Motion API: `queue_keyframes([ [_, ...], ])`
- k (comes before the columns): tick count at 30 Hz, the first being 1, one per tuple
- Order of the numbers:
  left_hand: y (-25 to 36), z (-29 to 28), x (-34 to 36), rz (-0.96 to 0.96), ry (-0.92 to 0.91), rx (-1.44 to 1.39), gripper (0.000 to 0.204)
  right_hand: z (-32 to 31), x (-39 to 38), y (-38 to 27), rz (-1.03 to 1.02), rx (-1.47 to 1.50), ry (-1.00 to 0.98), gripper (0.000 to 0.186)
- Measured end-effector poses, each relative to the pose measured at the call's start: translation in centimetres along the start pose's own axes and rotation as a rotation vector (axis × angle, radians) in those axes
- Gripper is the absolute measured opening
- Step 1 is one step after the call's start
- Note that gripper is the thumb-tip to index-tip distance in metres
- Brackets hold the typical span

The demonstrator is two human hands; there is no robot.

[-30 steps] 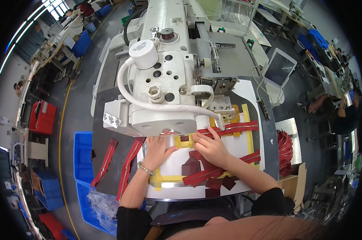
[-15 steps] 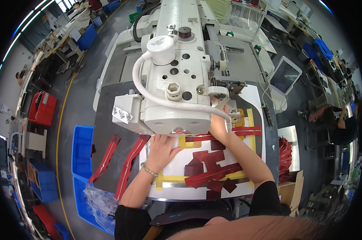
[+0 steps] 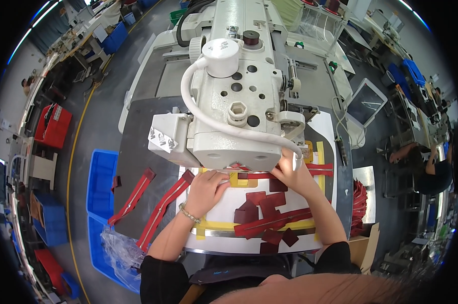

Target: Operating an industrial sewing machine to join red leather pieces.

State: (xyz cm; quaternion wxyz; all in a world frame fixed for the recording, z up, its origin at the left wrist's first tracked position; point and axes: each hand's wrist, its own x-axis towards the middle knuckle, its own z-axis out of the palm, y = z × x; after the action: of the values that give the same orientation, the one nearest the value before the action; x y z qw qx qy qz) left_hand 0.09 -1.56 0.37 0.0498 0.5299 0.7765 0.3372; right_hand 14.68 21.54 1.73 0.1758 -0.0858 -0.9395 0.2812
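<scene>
A white industrial sewing machine head (image 3: 236, 144) overhangs a white work sheet edged with yellow tape. In front of it a red zipper strip (image 3: 256, 176) lies crosswise, running rightward beneath my right hand (image 3: 294, 177). That hand's fingers are closed at the zipper, close to the machine's right side; some fingertips are hidden. My left hand (image 3: 207, 191) rests on the sheet at the machine's front left, thumb apart from the fingers and nothing visible in it. Dark red fabric patches (image 3: 272, 202) and another red zipper (image 3: 274, 221) lie nearer me.
Two red zippers (image 3: 165, 206) lie on the grey table left of the sheet. Blue bins (image 3: 101, 187) and clear plastic (image 3: 120, 251) stand beyond the left edge. At right are a bundle of red strips (image 3: 359, 202), a cardboard box (image 3: 368, 248) and a tilted screen (image 3: 366, 101).
My right hand has drawn back from beside the machine head toward me, onto the crosswise zipper. My left hand stays at the machine's front left. The whole view has shifted slightly.
</scene>
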Motion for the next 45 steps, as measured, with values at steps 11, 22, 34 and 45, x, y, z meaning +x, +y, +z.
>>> queue_keyframes([
  [11,-0.2,0.5,0.3,0.071,0.123,-0.063,0.006,-0.2,0.9,-0.7,-0.142,0.093,-0.175,0.020],
  [22,-0.2,0.1,0.1,0.012,0.023,-0.032,0.019,-1.4,1.5,-1.1,0.095,0.402,-0.347,0.022],
  [34,0.0,0.2,-0.4,-0.021,0.068,0.179,0.018,1.9,2.7,-3.8,0.161,0.333,-0.288,0.033],
  [45,0.0,-0.3,-0.1,0.063,0.102,0.113,0.011,1.3,1.1,-3.5,0.145,0.345,-0.258,0.027],
])
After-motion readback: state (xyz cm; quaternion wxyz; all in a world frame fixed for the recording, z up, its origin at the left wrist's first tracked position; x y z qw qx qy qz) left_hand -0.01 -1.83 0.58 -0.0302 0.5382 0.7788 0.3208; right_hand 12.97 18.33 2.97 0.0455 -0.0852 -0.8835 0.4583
